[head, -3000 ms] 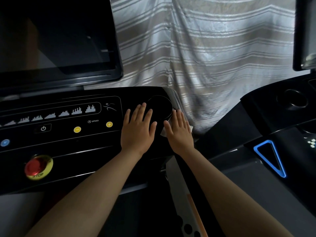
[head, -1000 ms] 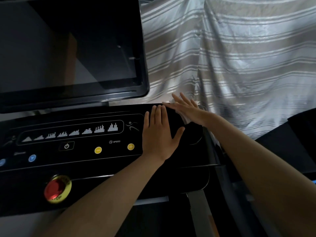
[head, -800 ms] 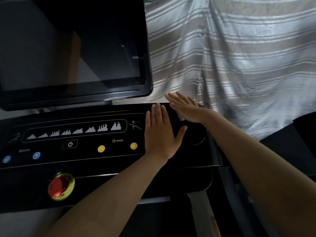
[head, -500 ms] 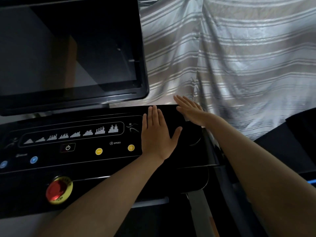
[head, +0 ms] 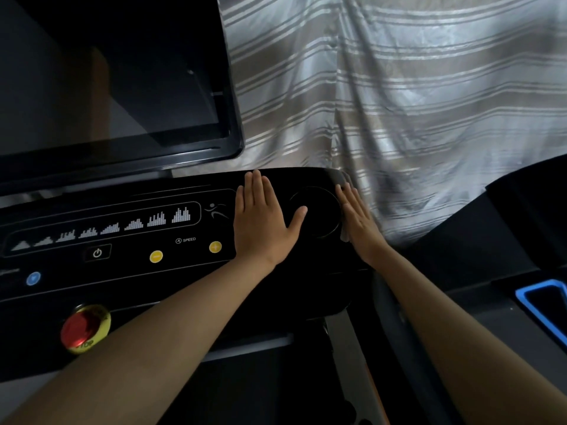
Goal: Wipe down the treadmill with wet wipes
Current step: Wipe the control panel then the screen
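The black treadmill console (head: 129, 271) fills the left of the head view, with a dark screen (head: 107, 75) above it. My left hand (head: 260, 219) lies flat on the console's right part, fingers straight, thumb reaching toward a round cup recess (head: 317, 211). My right hand (head: 359, 222) presses flat, fingers straight, on the console's right edge. A pale wet wipe (head: 345, 233) shows under its palm, and a bit more of it peeks out past the fingertips.
On the console sit a red stop button (head: 84, 328), two yellow speed buttons (head: 156, 256), a power key (head: 97, 253) and a blue button (head: 33, 278). A striped curtain (head: 399, 102) hangs behind. A second machine with a blue outline (head: 540, 302) stands at right.
My right hand with the wipe slid from the console's far right corner back down along the right edge, beside the cup recess. My left hand stayed flat in place.
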